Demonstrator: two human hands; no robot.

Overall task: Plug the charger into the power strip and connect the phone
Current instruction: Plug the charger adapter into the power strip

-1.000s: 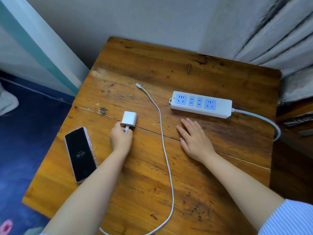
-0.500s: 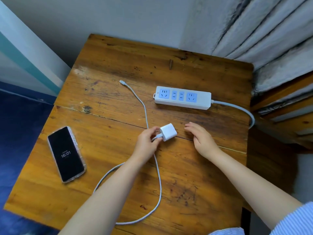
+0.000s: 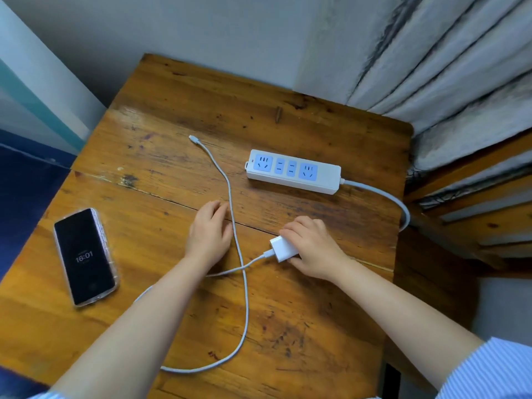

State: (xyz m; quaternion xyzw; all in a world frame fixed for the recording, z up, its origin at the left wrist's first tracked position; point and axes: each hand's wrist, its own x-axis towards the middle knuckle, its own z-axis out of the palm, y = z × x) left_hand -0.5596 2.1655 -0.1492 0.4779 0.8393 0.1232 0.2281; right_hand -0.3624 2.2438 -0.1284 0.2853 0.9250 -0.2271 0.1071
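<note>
The right hand [image 3: 312, 249], at centre right of the frame, is curled around the white charger [image 3: 283, 249], fingers over its top and thumb beneath, so that only the charger's left end shows. The cable [image 3: 244, 298] leaves that end, runs left under the left forearm, loops down to the lower middle of the frame, then climbs back up past the left hand to its free plug [image 3: 193, 138] in the upper middle, lying loose on the table [image 3: 331, 312].

The left hand [image 3: 208, 234] rests palm down at the centre of the frame, fingers loosely together and slightly bent, holding nothing; the cable passes just beside its fingertips, and whether it touches them I cannot tell.

The power strip [image 3: 293, 171] lies flat above the right hand, well apart from it, all four blue sockets bare (its own cord trails off to the right edge of the table). The phone [image 3: 85, 256] lies face up in a clear case at the left of the frame, screen reading 16:01, with nothing plugged into it. A striped sleeve [image 3: 489, 370] shows in the lower right corner.
</note>
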